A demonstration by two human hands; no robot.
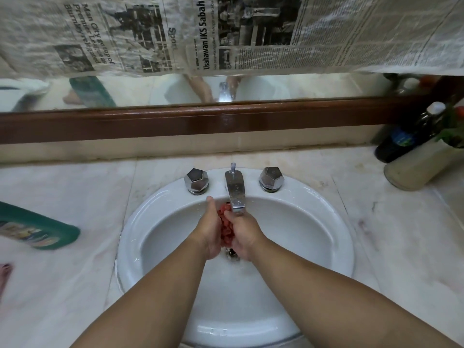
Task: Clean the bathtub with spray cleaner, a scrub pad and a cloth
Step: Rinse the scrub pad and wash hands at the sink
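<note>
A red scrub pad (225, 227) is squeezed between my two hands over the white sink basin (313, 222). My left hand (209, 229) holds it from the left and my right hand (243, 234) grips it from the right, fingers curled round it. Both hands sit just below the chrome spout (235, 189), above the drain. Most of the pad is hidden between my palms. A green bottle (37, 231) lies on its side on the marble counter at the left.
Two chrome tap knobs (196, 180) (271, 178) flank the spout. A dark bottle (406, 136) and a pale jar (419, 167) stand at the back right. A wood-framed mirror (226, 91) partly covered with newspaper (226, 33) rises behind the counter.
</note>
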